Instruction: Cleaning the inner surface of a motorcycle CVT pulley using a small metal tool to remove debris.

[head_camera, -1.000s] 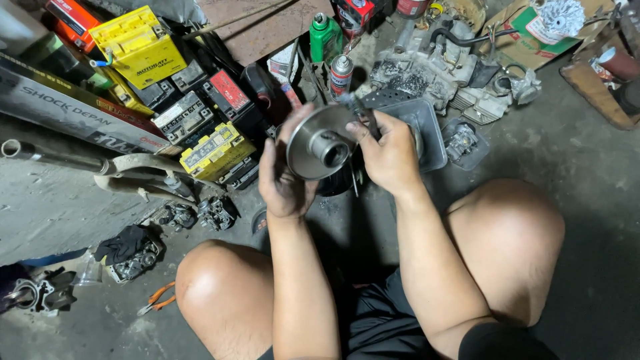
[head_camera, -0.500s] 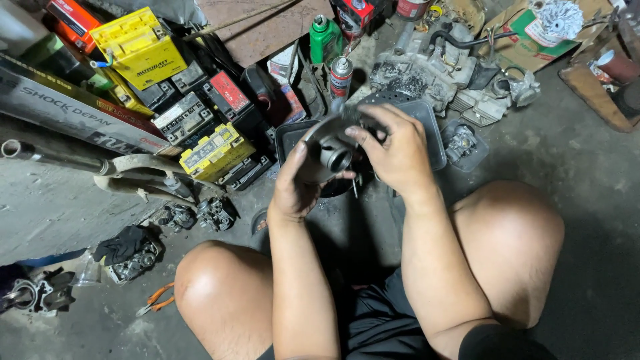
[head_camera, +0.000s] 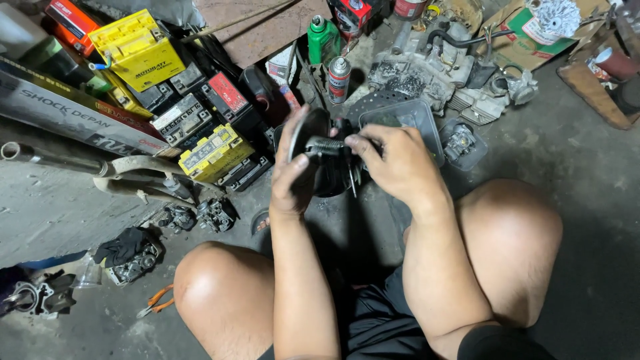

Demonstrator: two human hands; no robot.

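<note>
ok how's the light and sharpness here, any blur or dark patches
Head view: light is even and dim over the concrete floor, no strong glare; the left hand, right hand and round metal part are fairly sharp; deep shadow sits between the knees, and the frame edges bend slightly.

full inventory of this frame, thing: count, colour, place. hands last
round metal disc part: 1, dark grey, held upright at centre
threaded shaft: 1, grey, sticking from the disc
batteries: several, yellow, black and red, upper left
spray can: 1, silver and red, top centre
green bottle: 1, top centre
engine casing: 1, grey, top right
pliers: 1, orange handles, floor lower left
fork tube: 1, metal, left
left hand: cups the disc
right hand: fingertips on the shaft
</note>
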